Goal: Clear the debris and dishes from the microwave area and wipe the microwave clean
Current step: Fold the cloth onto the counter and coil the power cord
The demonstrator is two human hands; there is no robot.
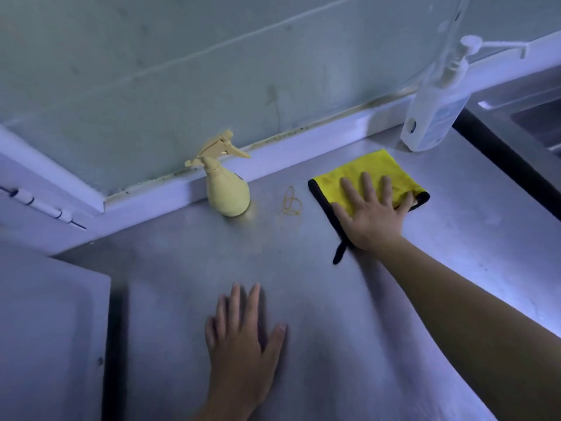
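Nearest, at 6 o'clock in the view, the left hand (243, 338) lies palm down on the bare steel counter (334, 329). Its fingers (236, 302) are straight and slightly spread, and they hold nothing. At 8 o'clock from it, a white flat-topped surface (51, 329) sits at the counter's left edge; whether this is the microwave cannot be told.

Further out, at 2 o'clock from the left hand, the right forearm reaches in from the lower right. The right hand (373, 214) rests flat on a yellow cloth (364, 165) with a black edge. Its fingers (365, 183) are stretched out and fanned over the fabric, pressing on it rather than gripping it. The cloth lies folded on the counter, and a short black loop trails from its near corner toward 6 o'clock.

At 9 o'clock from the cloth, a few thin rubber bands (291, 203) lie loose on the steel. Just beyond them, again toward 9 o'clock, a pale yellow spray bottle (227, 192) stands upright against the white ledge, its nozzle pointing to 3 o'clock.

Farther back, at 1 o'clock from the cloth, a clear pump bottle (434, 117) stands near the ledge. A sink (540, 117) shows at the far right edge, a white hinged panel (39, 205) at 9 o'clock, and a grey wall (182, 71) rises behind everything.
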